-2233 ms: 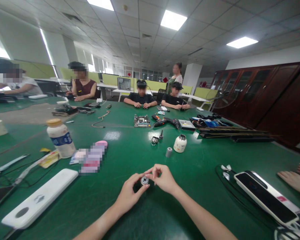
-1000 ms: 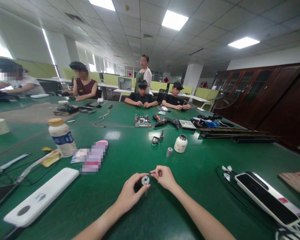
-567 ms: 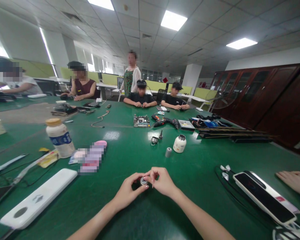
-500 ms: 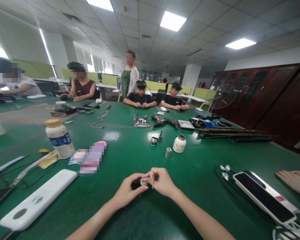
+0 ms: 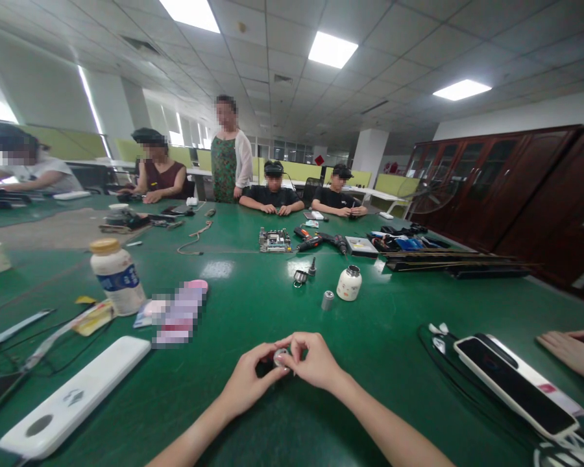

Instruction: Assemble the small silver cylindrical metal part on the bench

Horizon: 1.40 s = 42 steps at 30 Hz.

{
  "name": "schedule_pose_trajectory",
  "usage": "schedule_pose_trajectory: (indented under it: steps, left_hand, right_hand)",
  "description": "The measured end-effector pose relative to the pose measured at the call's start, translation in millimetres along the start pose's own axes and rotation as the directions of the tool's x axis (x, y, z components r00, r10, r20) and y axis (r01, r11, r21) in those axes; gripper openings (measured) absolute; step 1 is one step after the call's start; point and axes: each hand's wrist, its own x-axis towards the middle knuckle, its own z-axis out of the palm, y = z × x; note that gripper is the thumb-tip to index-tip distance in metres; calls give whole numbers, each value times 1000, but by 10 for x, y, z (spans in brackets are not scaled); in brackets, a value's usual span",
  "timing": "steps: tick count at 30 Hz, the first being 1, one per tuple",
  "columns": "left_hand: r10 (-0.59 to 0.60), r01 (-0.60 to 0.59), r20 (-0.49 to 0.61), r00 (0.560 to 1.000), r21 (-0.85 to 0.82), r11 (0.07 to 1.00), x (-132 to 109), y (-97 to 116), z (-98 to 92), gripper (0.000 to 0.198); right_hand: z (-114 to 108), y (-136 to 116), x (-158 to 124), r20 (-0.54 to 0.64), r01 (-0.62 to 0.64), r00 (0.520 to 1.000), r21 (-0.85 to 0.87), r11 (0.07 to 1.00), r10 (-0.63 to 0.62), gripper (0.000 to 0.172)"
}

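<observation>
My left hand point(image 5: 247, 381) grips a small round silver metal part point(image 5: 279, 356) just above the green table point(image 5: 253, 292). My right hand point(image 5: 311, 360) meets it from the right, thumb and fingers pinched on the same part. Most of the part is hidden behind my fingertips. A small grey metal cylinder point(image 5: 328, 299) and a white jar point(image 5: 349, 283) stand on the table a little beyond my hands.
A white plastic bottle point(image 5: 117, 275) and a long white device point(image 5: 75, 395) lie to the left. A phone point(image 5: 513, 383) with cables lies to the right, near another person's hand point(image 5: 571, 353). A circuit board point(image 5: 274, 240) and tools sit farther back. Several people sit around the table; one stands.
My hands closed together on the silver part after a brief gap and shifted slightly lower. The standing person at the far side walked to the left.
</observation>
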Motion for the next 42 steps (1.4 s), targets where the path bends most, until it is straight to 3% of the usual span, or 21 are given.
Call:
schedule_pose_trajectory:
  steps: [4,7,11,16,19,22,29,36,42]
  left_hand:
    - [13,-12,19,1000,-28,1000,-2,20,-11,37]
    - [8,-8,6,1000,-8,1000,-9,11,-7,39]
    - [-11,11,9,1000,24,1000,-8,23,-13,41]
    - [-14,14,5,1000,25,1000,0,97,-34,39]
    - [-19,19,6,1000,24,1000,0,111,-35,39]
    - [-21,21,13,1000,36,999,-1,98,-26,39]
    - [-5,4,15,1000,37,999,-6,48,-12,39]
    - [14,-14,-7,1000,-7,1000,-13,21,4,39]
    - [18,-19,-17,1000,-16,1000,-8,72,6,38]
  right_hand:
    - [4,24,-13,-15,0,1000,-51,999,0,39]
    - [-2,-1,-2,-33,49,998,34,998,-48,44]
    - [-107,16,79,-149,76,987,124,989,-57,47]
    - [-168,406,162,-184,-31,981,120,992,53,48]
    - [-106,666,143,-137,-62,988,45,997,68,48]
    - [-49,764,102,-133,-69,988,46,997,75,46]
    - [34,487,-53,-320,37,947,82,996,-8,47]
    - [181,213,-134,-254,230,941,4,973,-222,45]
    - [180,193,-101,-289,248,928,2,969,-237,45]
